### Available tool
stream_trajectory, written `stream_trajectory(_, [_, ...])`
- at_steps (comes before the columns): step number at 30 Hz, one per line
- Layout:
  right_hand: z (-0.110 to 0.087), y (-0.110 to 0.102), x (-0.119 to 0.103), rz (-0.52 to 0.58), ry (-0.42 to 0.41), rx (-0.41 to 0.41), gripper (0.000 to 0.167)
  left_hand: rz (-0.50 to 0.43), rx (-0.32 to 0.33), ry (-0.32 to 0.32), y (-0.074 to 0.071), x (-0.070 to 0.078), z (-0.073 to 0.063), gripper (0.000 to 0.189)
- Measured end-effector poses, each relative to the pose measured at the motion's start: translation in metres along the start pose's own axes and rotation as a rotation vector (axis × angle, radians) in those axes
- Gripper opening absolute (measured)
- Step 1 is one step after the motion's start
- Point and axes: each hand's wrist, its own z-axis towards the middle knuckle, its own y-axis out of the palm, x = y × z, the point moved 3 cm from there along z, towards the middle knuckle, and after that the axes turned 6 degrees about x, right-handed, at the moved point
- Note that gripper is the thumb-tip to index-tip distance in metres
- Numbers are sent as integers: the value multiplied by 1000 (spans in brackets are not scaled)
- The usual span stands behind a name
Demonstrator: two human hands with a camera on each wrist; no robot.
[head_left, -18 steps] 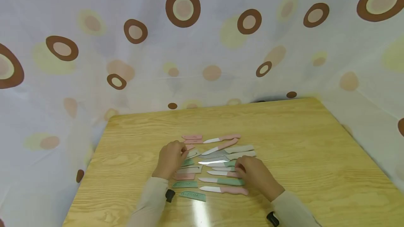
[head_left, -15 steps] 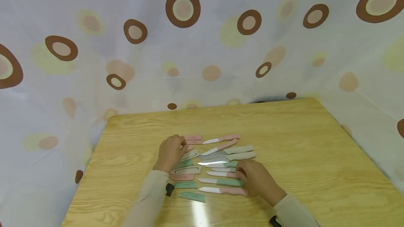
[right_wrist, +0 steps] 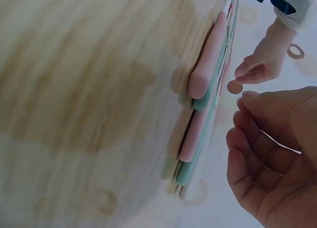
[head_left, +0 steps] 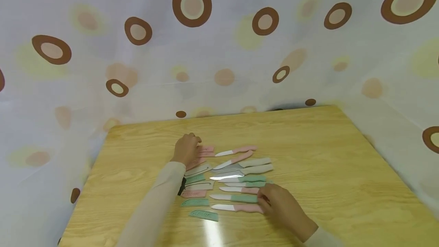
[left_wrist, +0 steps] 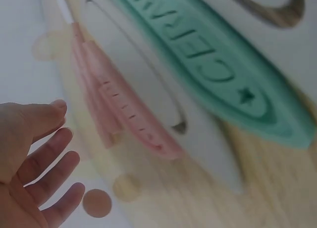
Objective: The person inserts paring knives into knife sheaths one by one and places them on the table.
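My left hand (head_left: pixel 186 148) hovers at the far end of a column of blade sheaths, beside the pink sheaths (head_left: pixel 205 149). Its fingers are loosely bent and hold nothing in the left wrist view, where a green sheath (left_wrist: pixel 198 54) and a cream sheath (left_wrist: pixel 143 74) lie close by. At the near right, my right hand (head_left: pixel 279 205) is over the handle ends of a row of knives, nearest a green-handled knife (head_left: pixel 243 198) and a pink-handled knife (head_left: pixel 248 208). In the right wrist view its relaxed fingers are apart from the handles, with nothing between them.
Several knives lie side by side, blades pointing left, including cream-handled knives (head_left: pixel 257 169) with grey blades. A green sheath (head_left: pixel 204 215) lies nearest the front. All rest on a wooden table (head_left: pixel 326 155), backed by a patterned curtain (head_left: pixel 223 48).
My left hand has moved away from me toward the far pink sheaths, uncovering more sheaths. The right hand has shifted slightly toward me. The head view has turned a little right.
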Motion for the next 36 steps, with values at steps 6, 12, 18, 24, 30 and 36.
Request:
stream_trajectory(6, [-5,3,-3,0,13,-1,4,-21,8,-26,9,-13,-7,15])
stream_trajectory(12, [-12,3,-2,-9,23,33,6,-72,-3,-21,12,-11,-7,18])
stream_trajectory(18, [-14,4,-1,19,38,11,5,-62,-44,-20,14,-8,-5,14])
stream_trajectory(24, [-16,6,-2,24,39,8,5,-26,-66,-8,19,-6,-2,5])
stream_trajectory(30, [-19,8,-2,37,18,22,4,12,-53,32,21,-1,1,4])
stream_trajectory(36, [-23,7,0,23,-22,30,11,41,-41,73,22,6,3,7])
